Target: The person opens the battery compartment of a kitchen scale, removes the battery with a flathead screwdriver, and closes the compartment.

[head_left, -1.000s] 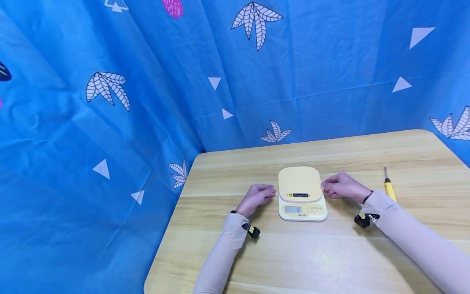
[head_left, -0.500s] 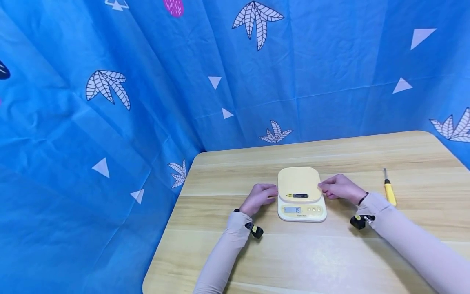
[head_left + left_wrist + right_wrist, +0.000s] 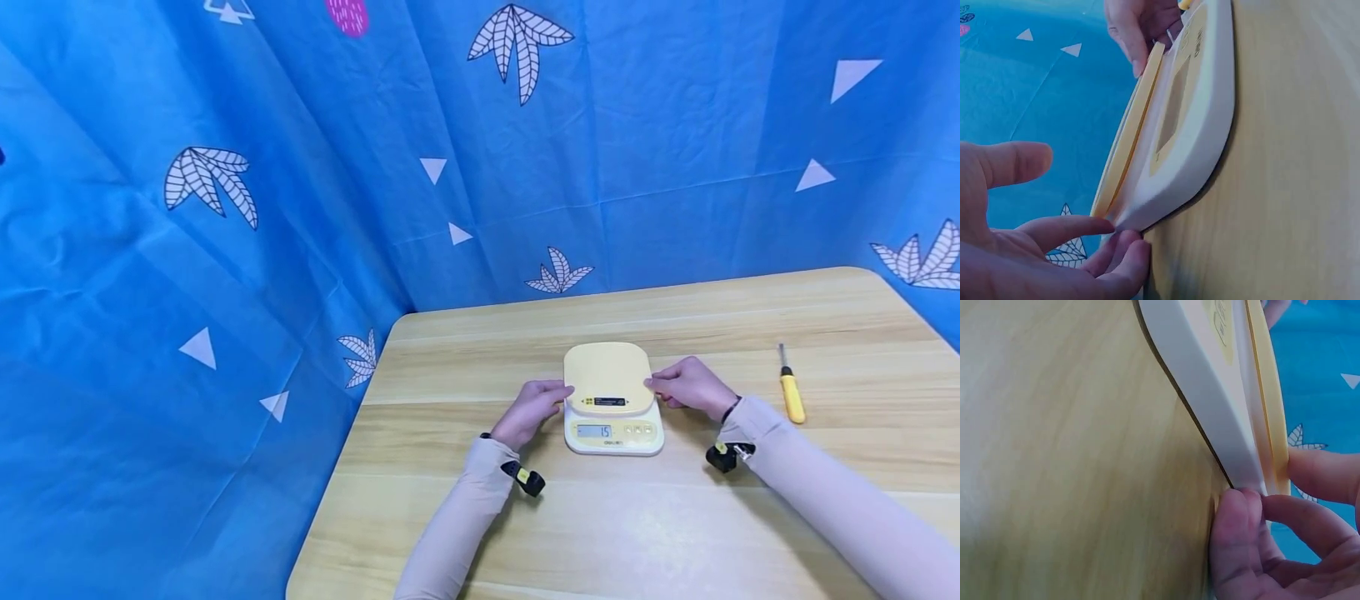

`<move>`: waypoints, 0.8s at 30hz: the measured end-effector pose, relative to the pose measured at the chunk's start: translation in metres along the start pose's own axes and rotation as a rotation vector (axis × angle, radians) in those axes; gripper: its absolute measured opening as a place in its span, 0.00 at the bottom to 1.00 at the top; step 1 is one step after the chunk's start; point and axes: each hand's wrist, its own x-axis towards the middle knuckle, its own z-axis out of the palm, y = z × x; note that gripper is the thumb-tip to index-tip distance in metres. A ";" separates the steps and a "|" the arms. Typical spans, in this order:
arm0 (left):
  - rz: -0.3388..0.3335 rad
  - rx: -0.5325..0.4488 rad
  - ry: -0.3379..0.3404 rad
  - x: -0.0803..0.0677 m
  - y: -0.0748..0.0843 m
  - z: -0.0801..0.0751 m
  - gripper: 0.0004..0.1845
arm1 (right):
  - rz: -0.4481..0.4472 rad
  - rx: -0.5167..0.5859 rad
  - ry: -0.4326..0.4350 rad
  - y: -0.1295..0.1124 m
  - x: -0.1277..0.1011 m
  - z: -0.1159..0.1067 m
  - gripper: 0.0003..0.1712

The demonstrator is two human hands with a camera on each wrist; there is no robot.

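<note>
One yellow-topped white plastic kitchen scale [image 3: 613,398] sits on the wooden tabletop [image 3: 622,533]; the bare right hand [image 3: 693,385] clamps its right edge between thumb and fingers, the left hand [image 3: 529,413] touches the left, thumb apart; closing that thumb should even the hold

The person wears 2 long sleeves [image 3: 453,529] in pale pinky-beige. Each wrist has a black band [image 3: 731,409] and a small black camera [image 3: 534,484] with a yellow patch [image 3: 522,476]. Shiny metal [image 3: 744,452] shows by the right one.
</note>
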 end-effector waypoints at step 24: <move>0.122 -0.142 0.126 0.002 -0.003 -0.002 0.14 | -0.014 0.391 0.033 -0.006 -0.003 -0.003 0.31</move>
